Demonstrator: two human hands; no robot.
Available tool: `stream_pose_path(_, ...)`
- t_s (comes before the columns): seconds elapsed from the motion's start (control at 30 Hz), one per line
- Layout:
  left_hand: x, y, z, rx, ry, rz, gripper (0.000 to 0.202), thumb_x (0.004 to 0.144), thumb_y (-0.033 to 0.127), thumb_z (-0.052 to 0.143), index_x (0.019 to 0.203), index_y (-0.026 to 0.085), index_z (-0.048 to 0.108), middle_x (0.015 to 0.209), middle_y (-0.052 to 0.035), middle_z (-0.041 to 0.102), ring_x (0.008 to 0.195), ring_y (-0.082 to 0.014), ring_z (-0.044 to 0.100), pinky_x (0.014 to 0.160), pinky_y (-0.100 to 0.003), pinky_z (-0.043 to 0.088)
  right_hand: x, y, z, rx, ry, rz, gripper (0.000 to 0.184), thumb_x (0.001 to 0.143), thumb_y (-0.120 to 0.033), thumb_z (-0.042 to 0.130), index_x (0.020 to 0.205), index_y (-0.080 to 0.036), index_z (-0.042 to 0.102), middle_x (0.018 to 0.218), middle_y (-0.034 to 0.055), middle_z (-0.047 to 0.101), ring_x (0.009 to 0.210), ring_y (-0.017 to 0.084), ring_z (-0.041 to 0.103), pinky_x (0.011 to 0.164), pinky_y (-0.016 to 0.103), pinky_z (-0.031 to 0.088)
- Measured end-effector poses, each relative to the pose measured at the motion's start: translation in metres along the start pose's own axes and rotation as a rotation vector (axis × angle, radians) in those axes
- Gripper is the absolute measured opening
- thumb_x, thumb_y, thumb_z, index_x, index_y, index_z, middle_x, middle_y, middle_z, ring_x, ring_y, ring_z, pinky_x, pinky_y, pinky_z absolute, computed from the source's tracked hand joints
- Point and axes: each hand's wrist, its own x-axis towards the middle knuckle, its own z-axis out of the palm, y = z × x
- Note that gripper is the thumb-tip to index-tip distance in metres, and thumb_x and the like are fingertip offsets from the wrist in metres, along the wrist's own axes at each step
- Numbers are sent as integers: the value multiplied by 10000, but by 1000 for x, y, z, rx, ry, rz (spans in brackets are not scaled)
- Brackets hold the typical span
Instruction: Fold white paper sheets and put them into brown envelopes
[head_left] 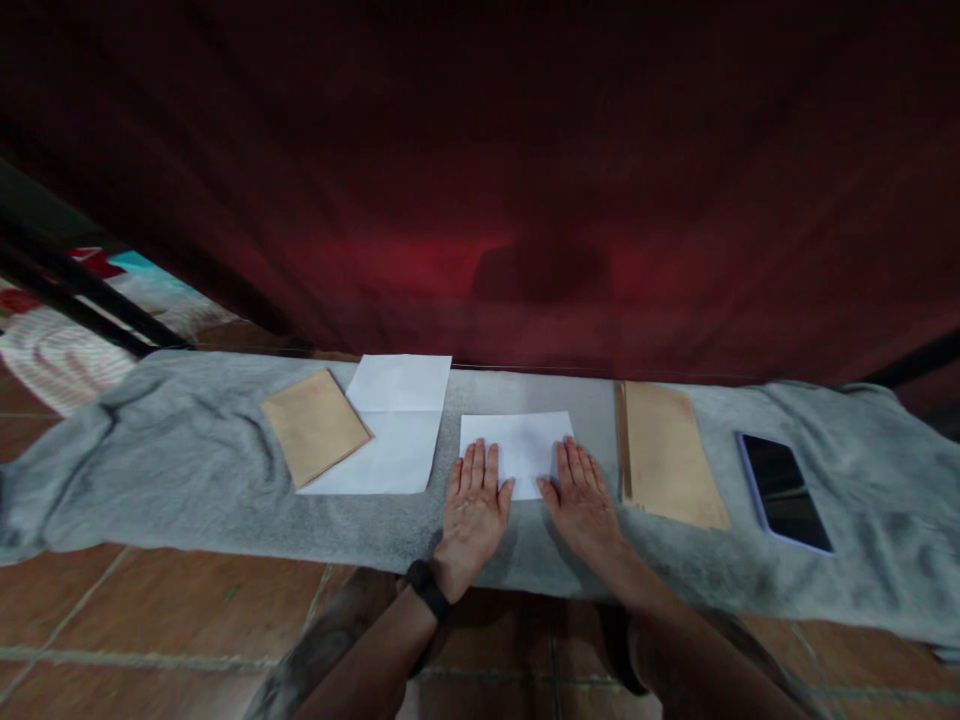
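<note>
A white sheet of paper (521,440), which looks folded, lies in front of me on a grey cloth. My left hand (476,505) rests flat on its left part, fingers stretched out. On the right part my right hand (581,500) lies flat too, with its fingers extended. The thumbs point towards each other near the lower edge of the paper, a small gap between them. Neither hand grips anything. Under the palms and fingers, part of the paper is hidden.
Left of my hands, creased white paper (401,450) lies partly under brown envelopes (315,425). To the right are a stack of brown envelopes (667,450) and a phone (784,490). The grey cloth (187,450) covers a narrow surface before a dark red curtain (375,250).
</note>
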Motion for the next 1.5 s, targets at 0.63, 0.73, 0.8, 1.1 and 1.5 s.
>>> stream_pose_path(0.63, 27, 15, -9, -108, 7, 2, 579, 1020, 332, 288, 1529, 57, 315, 1592, -164, 347, 1505, -257, 252, 1222, -466, 277, 35, -5, -17, 182, -45, 101, 646, 1049, -446, 191, 1522, -32, 342, 1600, 190, 320, 1503, 287, 240, 1197, 469, 270)
stream_pose_path(0.73, 31, 27, 0, -120, -37, 61, 564, 1002, 252, 302, 1534, 65, 303, 1605, -149, 330, 1509, -242, 241, 1228, -457, 267, 43, -21, -20, 278, -120, 35, 626, 1051, -419, 160, 1530, -58, 340, 1607, 155, 321, 1513, 240, 215, 1214, 448, 251)
stream_pose_path(0.8, 33, 32, 6, -105, -62, 80, 566, 980, 185, 306, 1535, 74, 305, 1604, -146, 333, 1505, -242, 253, 1227, -464, 264, 46, -30, -18, 308, -169, 4, 619, 1051, -416, 154, 1532, -75, 344, 1604, 142, 332, 1511, 223, 224, 1225, 445, 232)
stream_pose_path(1.1, 40, 28, 11, -84, -69, 29, 548, 991, 208, 269, 1516, 78, 364, 1588, -145, 358, 1496, -252, 277, 1217, -471, 275, 51, -25, -6, 176, -245, 2, 579, 1062, -392, 164, 1519, -120, 392, 1609, 105, 325, 1498, 251, 262, 1228, 453, 197)
stream_pose_path(1.5, 39, 9, 12, -38, -28, -94, 581, 1013, 350, 310, 1507, 50, 368, 1577, -189, 355, 1494, -283, 274, 1209, -487, 274, 38, -1, 9, 41, -87, 90, 622, 1044, -435, 255, 1517, -46, 365, 1589, 180, 330, 1451, 293, 351, 1193, 475, 244)
